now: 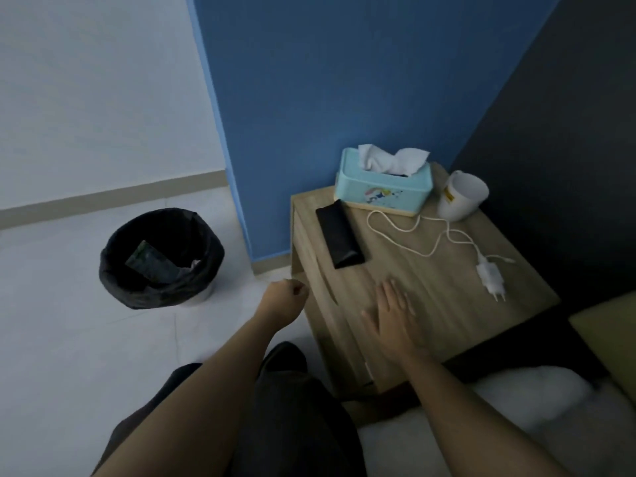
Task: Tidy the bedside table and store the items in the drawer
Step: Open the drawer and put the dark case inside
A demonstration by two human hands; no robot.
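Head view, looking down: your right hand point(390, 313) lies flat, fingers spread, on the near part of the wooden table point(444, 304), holding nothing. Your left hand point(285, 297) hangs off the table's left edge with its fingers curled into a loose fist over the floor (whether anything sits inside it, you cannot tell). On the table top, a black case point(339, 234) lies toward the left edge, just in front of a pale blue tissue box point(382, 187) that stands against the blue wall. A white cup point(461, 196) stands at the far right corner. A white charger point(492, 278) lies near the right edge, its cable point(406, 228) looping back toward the tissue box. Left of the table, on the pale floor, a bin point(161, 258) with a black liner holds some rubbish.
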